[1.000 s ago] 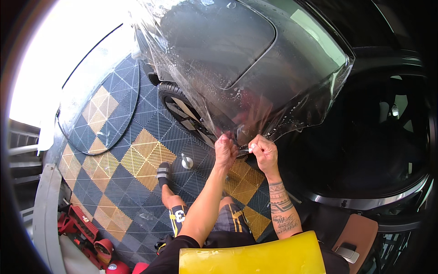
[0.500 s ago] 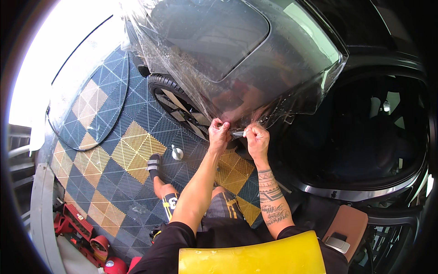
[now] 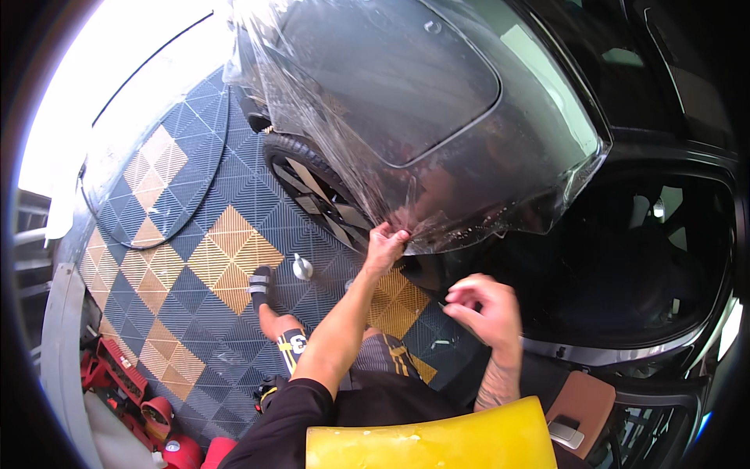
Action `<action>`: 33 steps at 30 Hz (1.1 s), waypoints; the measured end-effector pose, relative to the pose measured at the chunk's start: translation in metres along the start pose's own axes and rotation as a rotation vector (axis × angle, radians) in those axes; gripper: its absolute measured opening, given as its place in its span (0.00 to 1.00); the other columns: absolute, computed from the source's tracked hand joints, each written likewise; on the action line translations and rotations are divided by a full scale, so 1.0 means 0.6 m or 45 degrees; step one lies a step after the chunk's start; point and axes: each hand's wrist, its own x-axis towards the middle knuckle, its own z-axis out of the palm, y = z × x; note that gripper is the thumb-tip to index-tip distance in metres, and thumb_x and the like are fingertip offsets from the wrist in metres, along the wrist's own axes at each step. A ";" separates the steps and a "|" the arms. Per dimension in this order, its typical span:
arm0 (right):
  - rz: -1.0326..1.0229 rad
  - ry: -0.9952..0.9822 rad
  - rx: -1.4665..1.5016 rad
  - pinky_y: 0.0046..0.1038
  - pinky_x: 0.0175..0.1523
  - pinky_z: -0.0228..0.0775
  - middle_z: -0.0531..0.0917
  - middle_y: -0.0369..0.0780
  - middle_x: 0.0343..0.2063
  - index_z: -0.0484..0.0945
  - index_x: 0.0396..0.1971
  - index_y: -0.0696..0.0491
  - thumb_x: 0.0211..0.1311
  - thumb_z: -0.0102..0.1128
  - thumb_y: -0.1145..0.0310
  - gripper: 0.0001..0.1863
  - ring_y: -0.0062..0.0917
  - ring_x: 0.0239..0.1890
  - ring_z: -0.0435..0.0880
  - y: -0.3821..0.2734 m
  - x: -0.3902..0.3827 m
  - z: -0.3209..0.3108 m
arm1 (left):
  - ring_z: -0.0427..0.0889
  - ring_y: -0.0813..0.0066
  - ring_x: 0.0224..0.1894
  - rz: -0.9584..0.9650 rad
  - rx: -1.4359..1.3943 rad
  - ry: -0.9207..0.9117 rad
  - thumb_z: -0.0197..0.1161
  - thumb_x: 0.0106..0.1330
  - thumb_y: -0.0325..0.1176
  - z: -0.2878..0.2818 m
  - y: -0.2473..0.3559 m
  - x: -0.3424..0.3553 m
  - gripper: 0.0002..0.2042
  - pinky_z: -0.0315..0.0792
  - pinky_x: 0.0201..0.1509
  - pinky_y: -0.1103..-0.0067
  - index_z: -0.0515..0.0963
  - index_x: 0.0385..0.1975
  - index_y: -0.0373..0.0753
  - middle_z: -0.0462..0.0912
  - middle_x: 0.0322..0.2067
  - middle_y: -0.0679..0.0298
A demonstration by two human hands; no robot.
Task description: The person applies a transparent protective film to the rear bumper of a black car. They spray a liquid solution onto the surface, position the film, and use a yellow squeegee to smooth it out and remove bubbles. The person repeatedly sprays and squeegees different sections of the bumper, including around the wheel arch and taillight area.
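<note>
Grip: the left hand (image 3: 386,246) pinches the lower edge of a clear film (image 3: 344,152) between thumb and fingers, beside the lower end of the wheel (image 3: 319,193).
Right grip: the right hand (image 3: 486,309), at the same edge half a second earlier, is now apart from it, lower and farther right of the wheel; its fingers curl, blurred, and whether they hold anything cannot be told.
Film: draped over the dark car panel (image 3: 398,86), above and to the right of the wheel, creases fanning up from the left hand; its edge, gathered between two hands before, now runs free to the right.
Floor: a white container (image 3: 302,269) stands on the patterned tiles (image 3: 223,313) below the wheel, as before.
</note>
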 end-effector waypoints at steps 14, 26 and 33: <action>0.320 -0.074 1.125 0.32 0.42 0.75 0.78 0.43 0.37 0.64 0.51 0.57 0.43 0.66 0.73 0.32 0.33 0.36 0.81 0.040 -0.058 0.073 | 0.61 0.88 0.13 -0.020 -0.010 -0.133 0.71 0.55 0.40 -0.032 0.006 0.004 0.20 0.53 0.14 0.86 0.72 0.39 0.35 0.70 0.19 0.73; -0.843 0.894 -1.280 0.27 0.40 0.71 0.77 0.41 0.35 0.78 0.48 0.52 0.38 0.58 0.85 0.29 0.31 0.36 0.77 -0.129 0.141 -0.019 | 0.63 0.86 0.13 0.043 -0.027 -0.033 0.72 0.54 0.39 -0.011 -0.025 0.008 0.22 0.56 0.14 0.86 0.60 0.19 0.42 0.67 0.14 0.72; -0.800 1.082 -1.934 0.31 0.43 0.68 0.74 0.37 0.35 0.80 0.48 0.39 0.37 0.58 0.86 0.33 0.33 0.38 0.74 -0.131 0.223 0.025 | 0.61 0.86 0.11 0.103 -0.083 -0.059 0.72 0.55 0.36 -0.028 -0.041 0.013 0.21 0.56 0.12 0.85 0.60 0.17 0.43 0.64 0.11 0.73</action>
